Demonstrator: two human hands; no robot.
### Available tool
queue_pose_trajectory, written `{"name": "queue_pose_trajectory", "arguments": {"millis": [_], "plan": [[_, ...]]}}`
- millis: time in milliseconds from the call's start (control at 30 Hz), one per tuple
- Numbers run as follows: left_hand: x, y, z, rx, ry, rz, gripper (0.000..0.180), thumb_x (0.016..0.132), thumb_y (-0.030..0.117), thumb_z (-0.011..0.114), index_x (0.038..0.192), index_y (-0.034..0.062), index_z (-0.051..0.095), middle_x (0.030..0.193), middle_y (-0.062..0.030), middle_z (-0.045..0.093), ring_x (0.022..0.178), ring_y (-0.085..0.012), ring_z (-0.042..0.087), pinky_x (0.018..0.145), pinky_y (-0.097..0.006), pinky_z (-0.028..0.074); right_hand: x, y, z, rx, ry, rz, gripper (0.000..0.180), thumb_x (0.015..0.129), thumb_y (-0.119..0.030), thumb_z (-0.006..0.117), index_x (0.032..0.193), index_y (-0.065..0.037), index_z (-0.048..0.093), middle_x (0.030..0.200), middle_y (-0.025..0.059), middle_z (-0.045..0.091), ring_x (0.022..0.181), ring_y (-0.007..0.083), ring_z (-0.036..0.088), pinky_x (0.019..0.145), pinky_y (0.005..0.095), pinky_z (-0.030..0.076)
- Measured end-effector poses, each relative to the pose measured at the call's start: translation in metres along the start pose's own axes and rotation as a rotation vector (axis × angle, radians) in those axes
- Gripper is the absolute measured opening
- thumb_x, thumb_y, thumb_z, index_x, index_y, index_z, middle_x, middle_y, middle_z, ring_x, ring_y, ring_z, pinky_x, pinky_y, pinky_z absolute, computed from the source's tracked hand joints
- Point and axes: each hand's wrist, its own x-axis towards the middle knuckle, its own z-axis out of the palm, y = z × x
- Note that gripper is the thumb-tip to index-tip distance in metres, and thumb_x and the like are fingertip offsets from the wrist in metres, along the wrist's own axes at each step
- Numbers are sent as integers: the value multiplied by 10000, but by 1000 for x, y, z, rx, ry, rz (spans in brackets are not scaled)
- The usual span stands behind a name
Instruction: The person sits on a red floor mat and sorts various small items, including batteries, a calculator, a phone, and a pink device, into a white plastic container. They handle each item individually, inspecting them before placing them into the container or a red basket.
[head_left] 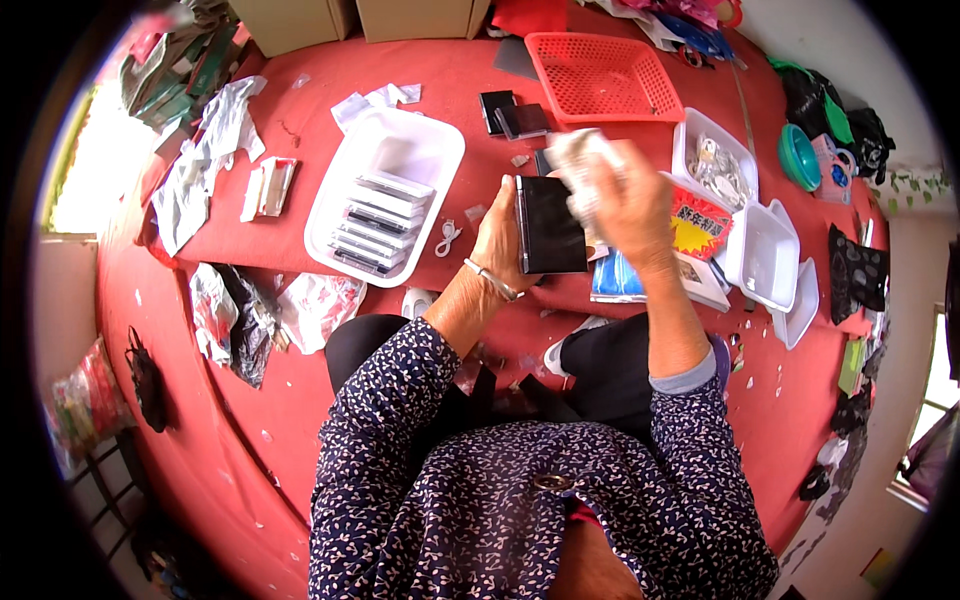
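My left hand [497, 238] grips a flat black rectangular case-like thing [550, 235] by its left edge and holds it up over my lap. My right hand [642, 205] is closed on a crumpled whitish cloth [580, 170], which lies against the upper right part of the black face. The cloth and right hand are slightly blurred. To the left, a white plastic tub [385, 130] holds a row of flat, clear-edged cases [378, 225]. Beyond my hands, small black flat boxes [522, 122] lie on the red cloth.
A red plastic basket [600, 75] stands at the back. On the right are a white tub of cables [715, 165], a white container [768, 255] and a red-yellow printed card [697, 222]. A small white cable [447, 238] lies beside the left tub. Plastic bags [320, 305] lie left.
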Motion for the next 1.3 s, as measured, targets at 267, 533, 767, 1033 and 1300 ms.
{"name": "queue_pose_trajectory", "arguments": {"millis": [267,533,767,1033,1300], "plan": [[-1,2,-13,144,-3,10,654,869,581,196,1259,87,377,1164,-152,500,1017,-312,532,854,-445,449,-7,24,15,-381,-68,-113,170,789,-210,538,872,-64,510,792,119,584,653,303,602,549,419,490],[-5,40,-1,190,214,387,498,884,472,314,1094,63,503,951,-134,597,856,-272,590,729,-408,500,-23,172,-68,-859,-409,587,284,758,-191,470,956,-38,606,957,209,601,923,354,571,796,447,439],[-5,49,3,149,117,541,499,882,473,293,1166,95,454,1108,-161,532,1031,-358,501,856,-590,366,-38,214,-65,-881,-427,677,265,713,-103,485,935,-51,620,979,185,601,954,325,566,812,407,438],[-8,57,1,127,41,538,514,870,483,311,1173,95,458,1076,-143,553,976,-337,538,834,-580,400,-55,250,-38,-411,-691,572,292,646,-25,535,919,-65,632,909,163,618,882,288,587,769,341,439],[-4,46,-4,88,26,508,511,893,475,273,1191,96,443,1071,-171,549,980,-342,532,838,-517,421,-20,197,-34,-482,-497,531,238,762,-206,580,894,-9,609,863,124,631,763,197,611,652,315,470]]}}
